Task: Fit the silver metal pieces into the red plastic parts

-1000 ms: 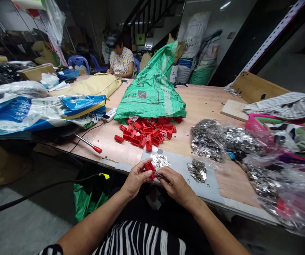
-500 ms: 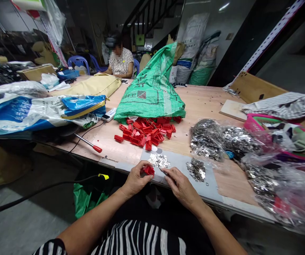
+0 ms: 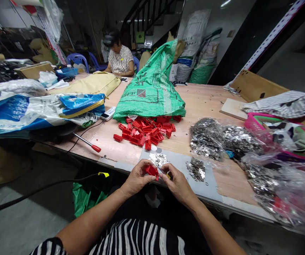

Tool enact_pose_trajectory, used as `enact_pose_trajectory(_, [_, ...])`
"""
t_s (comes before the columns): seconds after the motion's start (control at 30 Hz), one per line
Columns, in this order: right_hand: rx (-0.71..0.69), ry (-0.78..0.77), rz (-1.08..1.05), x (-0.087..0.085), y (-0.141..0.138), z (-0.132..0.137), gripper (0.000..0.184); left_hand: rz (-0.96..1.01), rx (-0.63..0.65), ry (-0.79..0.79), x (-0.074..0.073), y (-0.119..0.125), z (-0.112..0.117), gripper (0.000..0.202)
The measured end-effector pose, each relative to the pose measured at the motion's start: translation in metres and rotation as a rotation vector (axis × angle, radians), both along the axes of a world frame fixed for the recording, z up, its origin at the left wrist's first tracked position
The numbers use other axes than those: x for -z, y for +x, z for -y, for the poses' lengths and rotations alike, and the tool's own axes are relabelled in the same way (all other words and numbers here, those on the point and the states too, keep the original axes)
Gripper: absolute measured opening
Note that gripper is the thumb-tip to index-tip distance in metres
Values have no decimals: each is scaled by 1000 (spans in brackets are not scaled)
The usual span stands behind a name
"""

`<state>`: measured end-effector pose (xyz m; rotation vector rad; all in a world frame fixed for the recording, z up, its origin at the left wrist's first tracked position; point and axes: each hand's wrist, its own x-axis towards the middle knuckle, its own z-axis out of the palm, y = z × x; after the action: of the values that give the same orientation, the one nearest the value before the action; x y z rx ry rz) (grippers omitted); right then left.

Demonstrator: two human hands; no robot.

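My left hand [image 3: 139, 176] is closed round a red plastic part [image 3: 151, 171], holding it just over the table's front edge. My right hand [image 3: 176, 180] meets it from the right, fingers pinched at the part's near end. What the right fingers grip is too small to make out; a spot of yellow shows among them. Just beyond both hands lies a heap of small shiny metal pieces [image 3: 158, 159] on a grey sheet [image 3: 176, 161]. A darker heap of metal pieces [image 3: 196, 169] lies to the right of my right hand.
Many red parts [image 3: 147, 131] spill from a green woven sack [image 3: 149, 94] ahead. Plastic bags of metal pieces [image 3: 207, 138] and a pink basket [image 3: 253, 122] stand right. At left are a red-tipped lever [image 3: 95, 148] and a blue-white sack [image 3: 22, 109]. A person [image 3: 120, 58] sits across the table.
My right hand has moved left and up to the red part, closing the gap between the hands. The red part has shifted slightly right and turned in my left hand.
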<state>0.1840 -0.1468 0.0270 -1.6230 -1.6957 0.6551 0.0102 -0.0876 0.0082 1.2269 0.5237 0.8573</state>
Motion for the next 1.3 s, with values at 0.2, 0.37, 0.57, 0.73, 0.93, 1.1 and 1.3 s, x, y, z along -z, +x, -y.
enact_pose_trajectory(0.2, [-9, -4, 16, 3, 4, 4, 16, -169, -64, 180, 7, -7, -4, 33])
enact_pose_trajectory(0.37, [-61, -21, 88, 7, 5, 6, 19, -384, -90, 383, 4, -14, -12, 34])
enact_pose_trajectory(0.57, [-97, -38, 156, 9, 0, 3, 20, -433, -43, 498, 6, -10, -16, 42])
enact_pose_trajectory(0.73, [-103, -28, 178, 7, 1, 2, 21, -457, -39, 549, 8, -9, -18, 45])
enact_pose_trajectory(0.93, [-117, -28, 164, 8, 2, 3, 21, -469, -18, 556, 12, -9, -21, 47])
enact_pose_trajectory(1.1, [-136, -34, 172, 10, 3, 3, 22, -452, -37, 551, 13, -9, -21, 45])
enact_pose_trajectory(1.3, [-114, -146, 305, -3, -3, 0, 20, -498, -75, 585, 16, -8, -19, 41])
